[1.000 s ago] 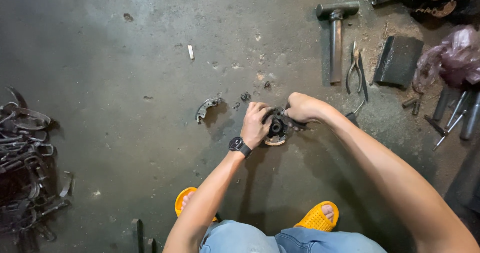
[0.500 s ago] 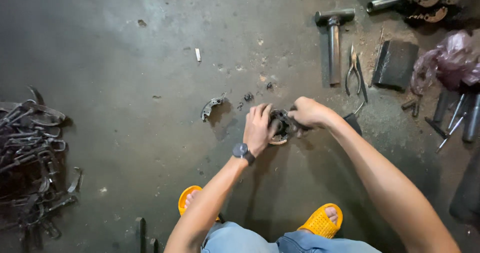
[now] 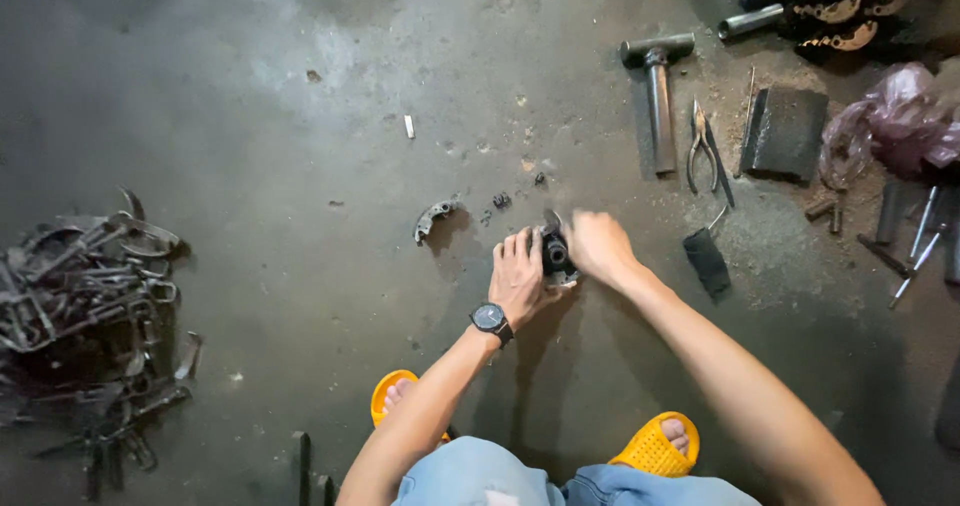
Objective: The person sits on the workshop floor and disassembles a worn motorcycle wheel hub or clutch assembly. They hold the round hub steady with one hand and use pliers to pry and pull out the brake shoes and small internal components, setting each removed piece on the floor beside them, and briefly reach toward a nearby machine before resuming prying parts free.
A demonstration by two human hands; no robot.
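**Q:** Position of the dark round metal part (image 3: 555, 256) relative to the two hands?

**A:** It sits low over the concrete floor (image 3: 300, 116), directly between them. The left hand (image 3: 517, 278) lies on its left flank, fingers (image 3: 520, 244) extended forward along the part and wrapped against its side. The right hand (image 3: 597, 246) closes on it from the right, fingers curled over the upper edge. Both hands grasp the same piece; neither is released.

**Q:** Which hand is nearer, and how does the part lie?

**A:** Equally near, both touching. Its bore appears to face upward toward the camera, though blur prevents certainty.

**Q:** Surrounding objects?

**A:** A curved metal shoe (image 3: 432, 218) lies near, to the left; small loose bits (image 3: 501, 201) just beyond the fingers; pliers (image 3: 702, 148) and a hammer (image 3: 658, 91) well apart to the right; a heap of scrap parts (image 3: 85, 296) far left.
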